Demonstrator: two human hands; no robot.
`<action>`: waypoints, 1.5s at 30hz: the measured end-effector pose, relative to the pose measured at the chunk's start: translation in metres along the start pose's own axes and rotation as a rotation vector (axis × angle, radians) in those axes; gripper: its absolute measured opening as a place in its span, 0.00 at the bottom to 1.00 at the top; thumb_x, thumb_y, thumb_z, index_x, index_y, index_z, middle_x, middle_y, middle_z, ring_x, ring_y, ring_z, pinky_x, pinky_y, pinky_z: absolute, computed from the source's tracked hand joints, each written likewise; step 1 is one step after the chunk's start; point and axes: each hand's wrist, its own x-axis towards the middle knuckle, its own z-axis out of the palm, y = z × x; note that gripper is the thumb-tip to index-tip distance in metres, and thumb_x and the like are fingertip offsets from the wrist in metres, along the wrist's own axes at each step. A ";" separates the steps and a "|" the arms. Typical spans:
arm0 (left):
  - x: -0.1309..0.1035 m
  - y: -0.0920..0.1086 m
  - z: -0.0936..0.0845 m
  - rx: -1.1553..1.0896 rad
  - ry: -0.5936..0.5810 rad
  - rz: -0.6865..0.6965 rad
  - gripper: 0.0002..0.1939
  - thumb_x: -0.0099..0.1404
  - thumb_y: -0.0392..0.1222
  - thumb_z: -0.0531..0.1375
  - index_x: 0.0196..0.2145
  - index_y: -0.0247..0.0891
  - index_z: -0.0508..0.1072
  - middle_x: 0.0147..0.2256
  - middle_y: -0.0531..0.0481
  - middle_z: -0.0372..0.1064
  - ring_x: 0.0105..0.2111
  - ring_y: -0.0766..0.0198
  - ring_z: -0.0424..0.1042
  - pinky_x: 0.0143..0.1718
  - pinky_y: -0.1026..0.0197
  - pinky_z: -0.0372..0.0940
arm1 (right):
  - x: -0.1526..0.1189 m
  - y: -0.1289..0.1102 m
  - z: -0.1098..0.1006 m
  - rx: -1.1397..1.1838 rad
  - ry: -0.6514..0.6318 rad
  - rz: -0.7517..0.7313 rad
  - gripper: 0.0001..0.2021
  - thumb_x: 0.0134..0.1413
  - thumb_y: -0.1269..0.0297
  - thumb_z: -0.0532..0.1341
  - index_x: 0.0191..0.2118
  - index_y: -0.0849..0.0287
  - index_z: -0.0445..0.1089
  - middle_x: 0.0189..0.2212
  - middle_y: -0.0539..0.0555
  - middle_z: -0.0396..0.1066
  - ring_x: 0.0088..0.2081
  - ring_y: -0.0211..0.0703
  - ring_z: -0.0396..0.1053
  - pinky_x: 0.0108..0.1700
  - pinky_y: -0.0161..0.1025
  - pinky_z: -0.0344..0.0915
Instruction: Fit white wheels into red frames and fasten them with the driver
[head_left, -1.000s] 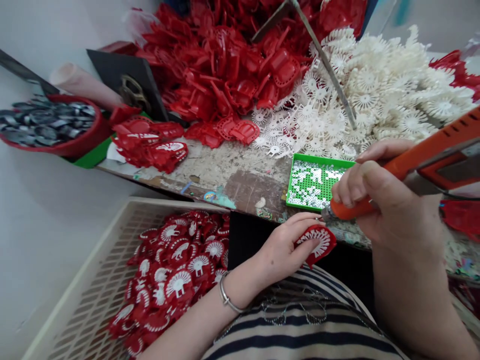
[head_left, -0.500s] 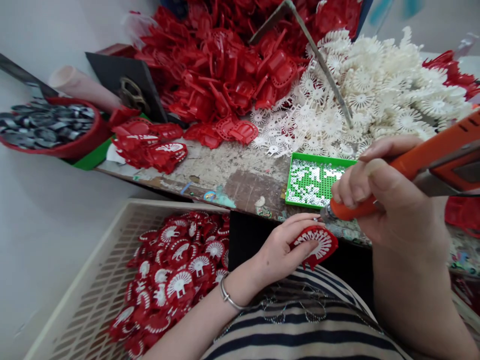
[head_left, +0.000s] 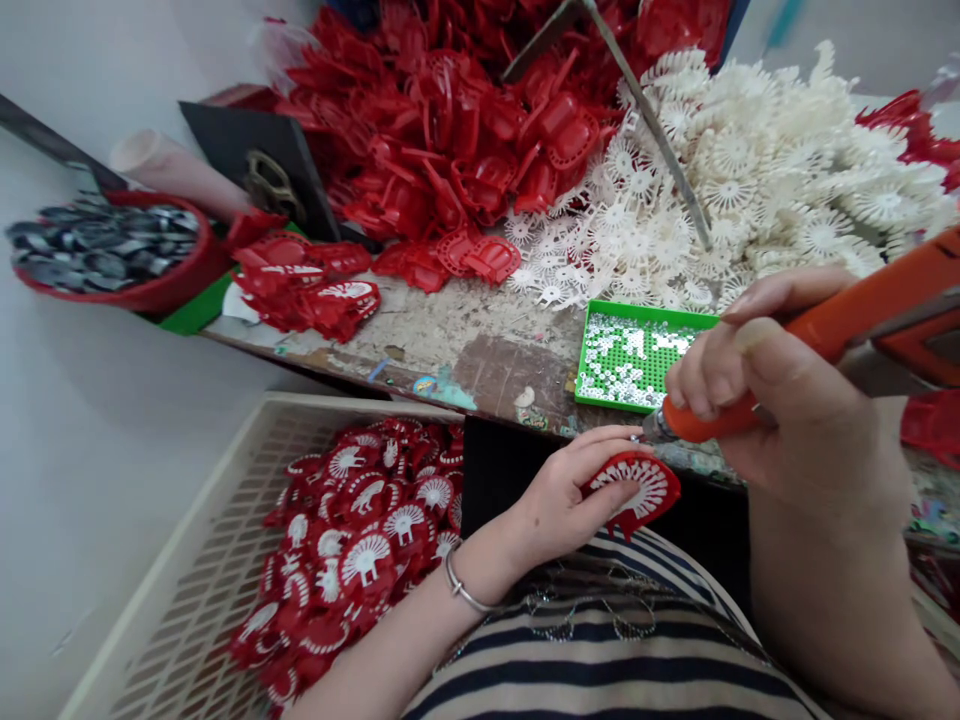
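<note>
My left hand [head_left: 559, 495] is closed on a red plastic piece [head_left: 645, 508] that carries a white fan-shaped insert, the thumb lying across the insert. In my right hand [head_left: 795, 400] is an orange power screwdriver [head_left: 847, 325], its grey tip pointing left at the upper edge of the red piece, close by my left fingertips. Whether the tip touches a screw there I cannot tell. Just behind the tool's tip sits a green tray [head_left: 581, 375] of small silvery parts, partly covered by my right hand.
Red plastic parts [head_left: 450, 130] and white fan-shaped parts [head_left: 727, 190] are heaped on the worn bench [head_left: 487, 350]. A metal bar [head_left: 660, 140] juts over them. At left stands a red bowl [head_left: 206, 250] of dark metallic pieces. Below, a pale crate [head_left: 172, 570] holds assembled red-and-white pieces.
The whole view has shifted slightly, with the bench things now a little farther right. Both hands, the red piece and the screwdriver keep nearly the same pose.
</note>
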 end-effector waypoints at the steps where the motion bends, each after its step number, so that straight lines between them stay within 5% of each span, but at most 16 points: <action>1: 0.000 0.000 0.000 0.001 -0.002 -0.004 0.15 0.66 0.35 0.60 0.50 0.35 0.74 0.55 0.38 0.71 0.54 0.57 0.72 0.58 0.54 0.66 | 0.000 0.000 0.000 0.000 -0.013 0.001 0.08 0.51 0.63 0.69 0.34 0.51 0.69 0.17 0.42 0.61 0.16 0.35 0.60 0.20 0.37 0.63; 14: -0.004 0.002 -0.001 -0.024 -0.011 -0.080 0.15 0.65 0.38 0.60 0.49 0.38 0.75 0.57 0.42 0.70 0.56 0.55 0.70 0.60 0.52 0.63 | 0.000 -0.007 0.005 0.007 0.060 0.023 0.08 0.49 0.69 0.68 0.31 0.51 0.69 0.16 0.43 0.61 0.15 0.36 0.58 0.18 0.39 0.61; 21: -0.001 0.008 0.004 -0.439 0.192 -0.514 0.15 0.62 0.44 0.63 0.46 0.37 0.76 0.41 0.49 0.78 0.40 0.60 0.76 0.44 0.59 0.70 | -0.005 -0.022 0.009 -0.002 0.054 0.028 0.10 0.50 0.60 0.70 0.30 0.52 0.69 0.16 0.44 0.61 0.16 0.36 0.58 0.17 0.41 0.60; 24: 0.004 0.010 0.009 -0.693 0.286 -0.599 0.16 0.59 0.44 0.66 0.44 0.36 0.76 0.36 0.50 0.78 0.32 0.64 0.75 0.37 0.62 0.70 | -0.007 -0.020 0.010 0.037 0.013 0.054 0.12 0.50 0.56 0.71 0.30 0.54 0.68 0.15 0.44 0.61 0.15 0.36 0.57 0.17 0.41 0.59; 32: 0.013 0.018 0.014 -0.885 0.349 -0.613 0.10 0.57 0.41 0.66 0.36 0.34 0.77 0.28 0.51 0.76 0.25 0.69 0.71 0.30 0.67 0.66 | -0.008 -0.005 0.012 0.082 -0.005 0.041 0.08 0.51 0.65 0.70 0.31 0.54 0.68 0.15 0.42 0.61 0.15 0.34 0.57 0.17 0.37 0.57; 45: 0.015 0.021 0.014 -0.885 0.350 -0.657 0.06 0.59 0.38 0.64 0.33 0.33 0.75 0.25 0.53 0.74 0.21 0.71 0.68 0.26 0.69 0.63 | -0.005 -0.002 0.014 0.074 -0.003 0.046 0.08 0.49 0.71 0.67 0.30 0.54 0.68 0.15 0.41 0.61 0.15 0.34 0.58 0.17 0.37 0.60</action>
